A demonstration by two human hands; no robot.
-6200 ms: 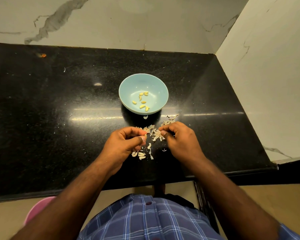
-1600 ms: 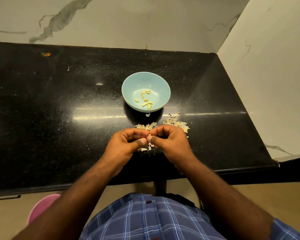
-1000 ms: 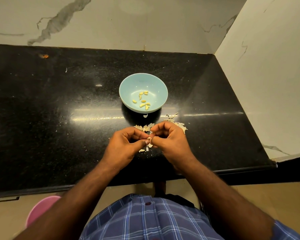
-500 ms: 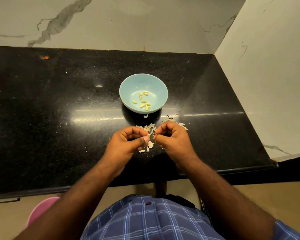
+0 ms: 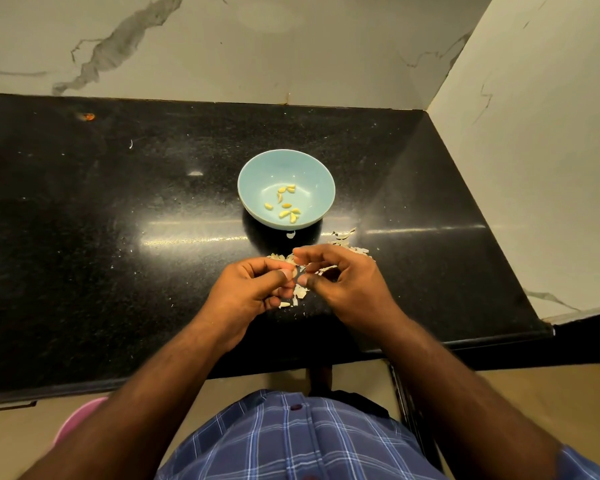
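A light blue bowl stands on the black counter and holds several peeled yellow kernels. Just in front of it lies a heap of pale seed shells, and more shell bits lie between my hands. My left hand pinches a small seed between thumb and curled fingers; the seed is almost wholly hidden. My right hand is close beside it with its fingers curled. Its forefinger and thumb nip a pale sliver of shell at the left fingertips.
Marble walls close the counter at the back and on the right. The counter's front edge runs just below my wrists. A pink round thing sits on the floor at the lower left. A small orange speck lies far left on the counter.
Over the last second my hands stayed over the shell heap and drew slightly apart. The right forefinger has lifted over the left fingertips. The bowl has not moved.
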